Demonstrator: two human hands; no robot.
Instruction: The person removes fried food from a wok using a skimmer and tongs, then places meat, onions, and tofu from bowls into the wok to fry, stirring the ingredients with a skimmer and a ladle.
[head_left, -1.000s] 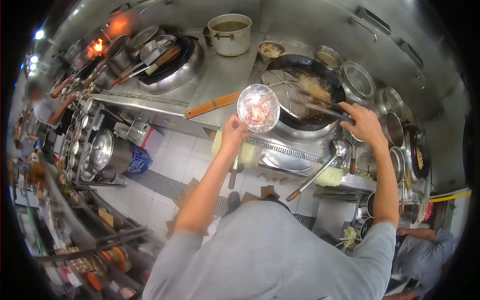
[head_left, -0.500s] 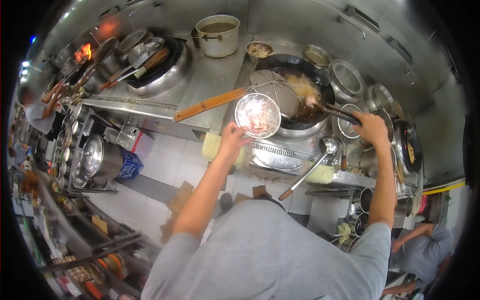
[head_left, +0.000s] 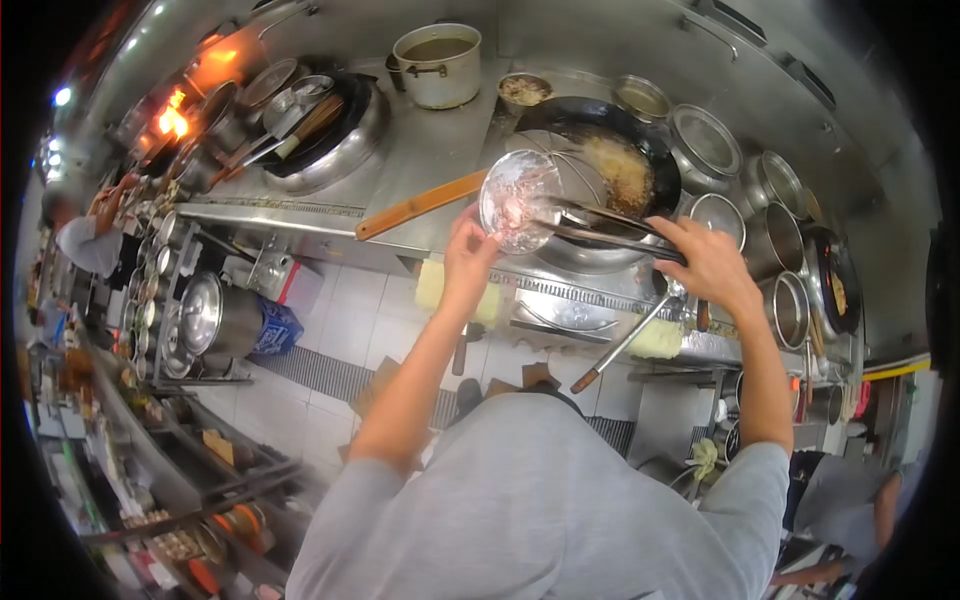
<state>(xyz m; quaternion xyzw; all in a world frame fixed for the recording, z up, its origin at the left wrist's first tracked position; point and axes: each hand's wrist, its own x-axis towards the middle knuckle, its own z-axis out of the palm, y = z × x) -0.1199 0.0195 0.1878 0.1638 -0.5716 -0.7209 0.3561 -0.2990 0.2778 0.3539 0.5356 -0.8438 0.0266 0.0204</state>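
Observation:
My left hand [head_left: 470,262] grips the rim of a metal bowl [head_left: 530,165], tilted at the near left edge of the wok. Pale pink pieces, seemingly raw meat [head_left: 512,210], lie in it. My right hand [head_left: 712,268] is closed around metal tongs [head_left: 612,222], whose tips reach into the bowl at the pieces. Behind them a black wok [head_left: 555,112] holds bubbling oil [head_left: 620,170]. A wire strainer [head_left: 582,182] rests across the wok's left side, partly hidden by the bowl; its wooden handle [head_left: 420,205] points left over the counter.
A ladle [head_left: 625,345] juts over the stove's front edge near folded yellow cloths [head_left: 655,338]. A large pot [head_left: 437,70] and a small bowl of food [head_left: 525,90] stand behind. Flames [head_left: 172,118] rise at far left by a co-worker [head_left: 88,240]; another person [head_left: 850,505] is at lower right.
The tongs have moved left from the wok into the bowl, and my right hand has come lower and nearer. The bowl is raised and tilted more. Flames at far left look larger.

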